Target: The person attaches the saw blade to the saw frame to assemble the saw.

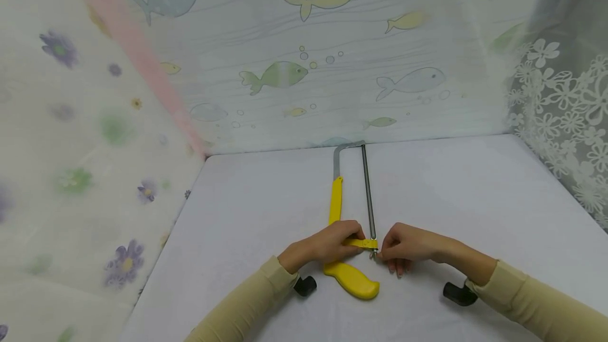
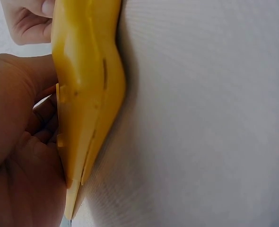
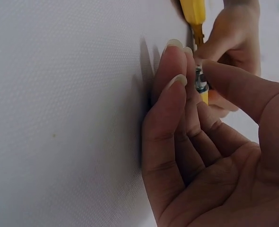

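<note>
A hacksaw (image 1: pixel 336 199) with a yellow handle (image 1: pixel 353 281) and a grey metal frame lies on the white table, its far end near the back wall. My left hand (image 1: pixel 334 243) grips the yellow crosspiece (image 1: pixel 363 243) at the near end of the blade (image 1: pixel 368 194). Just beyond that crosspiece is a small metal wing nut (image 1: pixel 373 254). My right hand (image 1: pixel 412 243) pinches it between thumb and forefinger, the other fingers curled below. In the left wrist view the yellow handle (image 2: pixel 85 71) stands in front of part of the left hand (image 2: pixel 21 118).
White cloth covers the table (image 1: pixel 266 189). A fish-print curtain (image 1: pixel 228 41) hangs at the back, a flowered one (image 1: pixel 95 136) on the left, and lace (image 1: pixel 565 99) on the right. Black wrist mounts (image 1: pixel 459 294) sit under both cuffs.
</note>
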The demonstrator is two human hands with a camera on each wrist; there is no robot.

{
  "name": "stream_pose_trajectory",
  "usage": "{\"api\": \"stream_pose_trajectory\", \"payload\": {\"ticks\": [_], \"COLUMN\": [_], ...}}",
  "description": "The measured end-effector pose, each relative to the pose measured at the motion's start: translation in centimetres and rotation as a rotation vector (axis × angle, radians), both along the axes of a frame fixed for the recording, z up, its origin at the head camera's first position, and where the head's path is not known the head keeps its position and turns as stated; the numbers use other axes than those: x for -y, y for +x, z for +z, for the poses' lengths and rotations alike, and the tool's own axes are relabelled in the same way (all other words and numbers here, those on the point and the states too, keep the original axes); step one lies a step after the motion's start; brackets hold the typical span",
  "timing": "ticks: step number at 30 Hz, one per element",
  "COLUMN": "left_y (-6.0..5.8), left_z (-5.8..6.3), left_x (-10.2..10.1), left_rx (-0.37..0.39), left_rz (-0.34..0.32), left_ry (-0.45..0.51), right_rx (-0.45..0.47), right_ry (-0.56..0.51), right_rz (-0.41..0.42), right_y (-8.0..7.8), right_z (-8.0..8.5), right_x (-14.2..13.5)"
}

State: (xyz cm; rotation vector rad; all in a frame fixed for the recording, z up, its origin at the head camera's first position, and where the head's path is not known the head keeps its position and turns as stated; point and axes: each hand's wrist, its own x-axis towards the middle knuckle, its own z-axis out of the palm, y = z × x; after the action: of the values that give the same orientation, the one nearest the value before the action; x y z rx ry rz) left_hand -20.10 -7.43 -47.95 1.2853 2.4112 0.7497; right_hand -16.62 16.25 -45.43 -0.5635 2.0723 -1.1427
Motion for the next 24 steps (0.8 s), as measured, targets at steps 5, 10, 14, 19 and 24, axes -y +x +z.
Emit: {"api": "stream_pose_trajectory", "payload": {"ticks": [5, 10, 14, 19, 24], "left_y": [0.09, 0.05, 0.03, 0.04, 0.02], "left_z": [0.08, 0.00, -0.04, -0.06, -0.11], "left_x": [0.01, 0.01, -0.01, -0.01, 0.03], "left_rx": [-0.005, -0.011, -0.026, -0.020, -0.004], "left_rz": [0.001, -0.001, -0.002, 0.003, 0.003], "left_ry": [0.001, 0.003, -0.004, -0.010, -0.006], "right_rx": [0.004, -0.004, 0.010, 0.021, 0.020], "right_ry": [-0.017, -0.025, -0.029, -0.023, -0.016], "right_rz": [0.003, 0.000, -0.004, -0.008, -0.011], "right_y": [0.01, 0.05, 0.13, 0.21, 0.19], "right_z": [-0.02, 0.06, 0.22, 0.22, -0.03], "right_x": [-0.25, -0.12, 0.05, 0.34, 0.66]}}
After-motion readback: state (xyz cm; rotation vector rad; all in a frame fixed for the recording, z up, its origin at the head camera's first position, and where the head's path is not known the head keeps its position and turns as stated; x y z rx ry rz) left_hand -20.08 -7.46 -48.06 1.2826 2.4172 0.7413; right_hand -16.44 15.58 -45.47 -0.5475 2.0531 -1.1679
